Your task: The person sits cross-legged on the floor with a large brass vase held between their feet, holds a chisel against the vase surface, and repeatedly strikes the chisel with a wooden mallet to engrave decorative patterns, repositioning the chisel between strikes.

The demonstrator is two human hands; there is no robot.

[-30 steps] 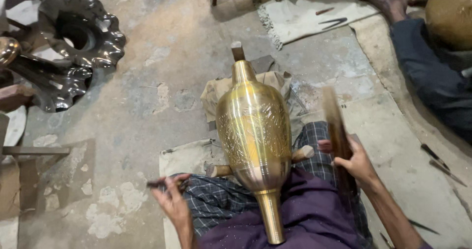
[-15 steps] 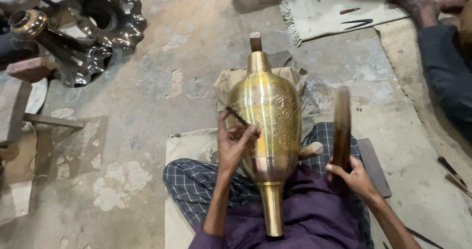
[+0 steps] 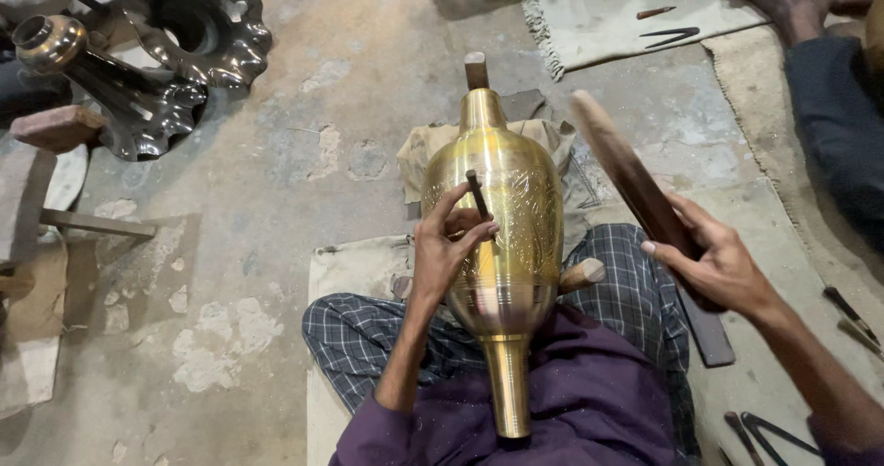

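Now wooden stick [image 3: 635, 190] raised higher.

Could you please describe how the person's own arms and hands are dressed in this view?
Both hands are bare: no gloves, rings or wristbands show on the left hand or the right hand. The forearms are uncovered too. Purple sleeves begin near the elbows, matching the purple shirt; the right one barely shows at the frame's corner.

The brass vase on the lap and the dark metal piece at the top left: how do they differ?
The brass vase is golden, smooth-bodied and lies across the lap; the dark metal piece is blackish, wavy-rimmed and sits on the floor. The left hand holds a thin tool on the vase; nobody touches the dark piece. Both are shiny metal.
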